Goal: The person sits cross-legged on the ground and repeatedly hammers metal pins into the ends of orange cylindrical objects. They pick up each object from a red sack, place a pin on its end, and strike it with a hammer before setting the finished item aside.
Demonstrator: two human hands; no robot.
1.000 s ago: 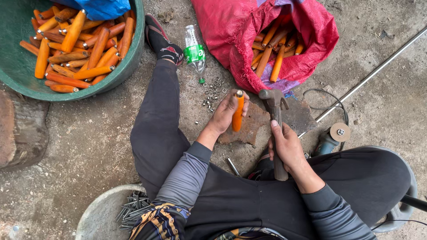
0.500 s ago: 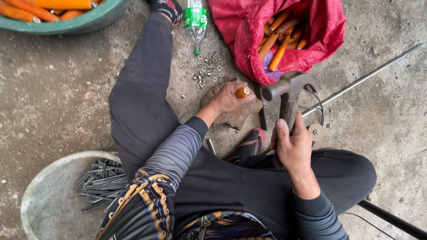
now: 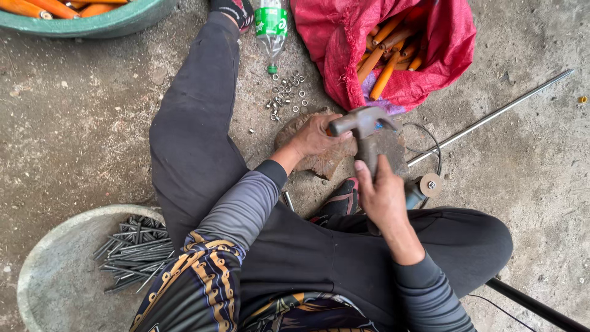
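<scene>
I sit on the concrete floor with a flat brown block (image 3: 322, 165) between my legs. My left hand (image 3: 312, 136) rests on the block, closed around an orange handle (image 3: 332, 130); only a sliver of it shows under the hammer head. My right hand (image 3: 382, 198) grips the shaft of a grey metal hammer (image 3: 361, 122). The hammer head sits directly over the top of the handle, right beside my left fingers.
A red sack (image 3: 344, 55) of orange handles lies open beyond the block. Small metal rings (image 3: 286, 95) and a plastic bottle (image 3: 270, 24) lie nearby. A green basin (image 3: 117, 23) is top left, a grey basin (image 3: 55, 246) of dark metal spikes bottom left, a long steel rod (image 3: 491, 117) right.
The hammer has come from beside the block to over the handle's top. My left hand keeps the handle on the block. The view has tilted down towards my lap.
</scene>
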